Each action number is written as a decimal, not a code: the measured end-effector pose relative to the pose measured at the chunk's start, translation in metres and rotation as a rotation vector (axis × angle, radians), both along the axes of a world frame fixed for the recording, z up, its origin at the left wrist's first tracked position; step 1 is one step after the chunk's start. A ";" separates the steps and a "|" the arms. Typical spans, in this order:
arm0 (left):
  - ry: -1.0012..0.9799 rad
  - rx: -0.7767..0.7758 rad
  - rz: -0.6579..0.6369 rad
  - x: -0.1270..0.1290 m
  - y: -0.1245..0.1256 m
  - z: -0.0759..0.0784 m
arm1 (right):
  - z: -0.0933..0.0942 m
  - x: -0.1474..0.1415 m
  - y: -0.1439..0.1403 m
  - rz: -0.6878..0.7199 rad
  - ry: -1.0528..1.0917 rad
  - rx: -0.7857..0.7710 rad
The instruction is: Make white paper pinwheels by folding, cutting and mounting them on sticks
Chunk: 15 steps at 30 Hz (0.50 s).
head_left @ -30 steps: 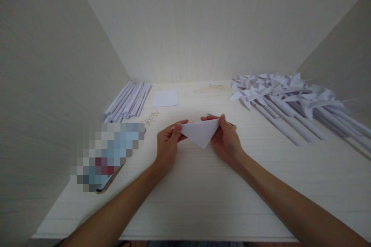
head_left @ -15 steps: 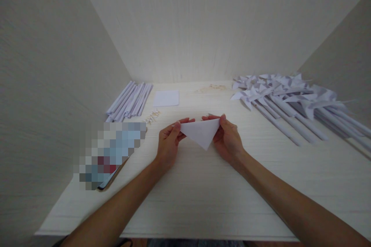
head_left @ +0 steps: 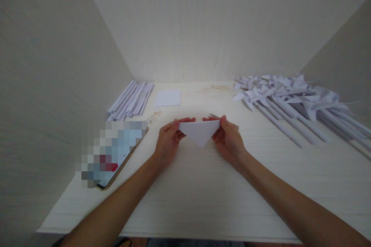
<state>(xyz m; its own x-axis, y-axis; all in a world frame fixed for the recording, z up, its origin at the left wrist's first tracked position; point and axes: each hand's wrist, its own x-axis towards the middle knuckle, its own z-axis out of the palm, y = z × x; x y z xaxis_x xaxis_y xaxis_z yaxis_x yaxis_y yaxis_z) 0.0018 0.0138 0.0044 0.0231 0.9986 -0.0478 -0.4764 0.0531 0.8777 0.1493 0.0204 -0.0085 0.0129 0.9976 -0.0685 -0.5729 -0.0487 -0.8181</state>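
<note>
One white paper triangle (head_left: 199,132), centre of the frame over the bench (head_left: 185,200): long edge running left to right between your left hand (head_left: 168,139) and your right hand (head_left: 231,141), each pinching one end corner, neither nearer, free point toward the frame's bottom.

Left hand (head_left: 168,141) slightly farther left, wider gap to right hand (head_left: 230,137); folded paper (head_left: 199,131) tip now more leftward.
</note>
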 end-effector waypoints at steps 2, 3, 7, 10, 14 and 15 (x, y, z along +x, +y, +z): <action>-0.008 0.002 -0.003 0.000 0.000 0.000 | 0.000 0.000 0.000 0.003 0.014 -0.007; -0.013 0.002 -0.003 0.000 0.000 0.000 | -0.001 0.000 0.000 0.008 0.023 -0.011; -0.035 0.000 0.003 -0.001 0.001 -0.001 | -0.002 0.000 0.000 0.035 0.058 -0.013; -0.033 -0.012 0.003 -0.002 0.002 -0.002 | -0.002 0.000 0.000 0.056 0.083 -0.010; -0.033 -0.029 0.002 -0.002 0.003 -0.002 | -0.002 0.000 0.000 0.065 0.099 -0.012; -0.039 -0.035 -0.006 -0.003 0.003 -0.002 | -0.002 0.000 0.000 0.066 0.098 -0.011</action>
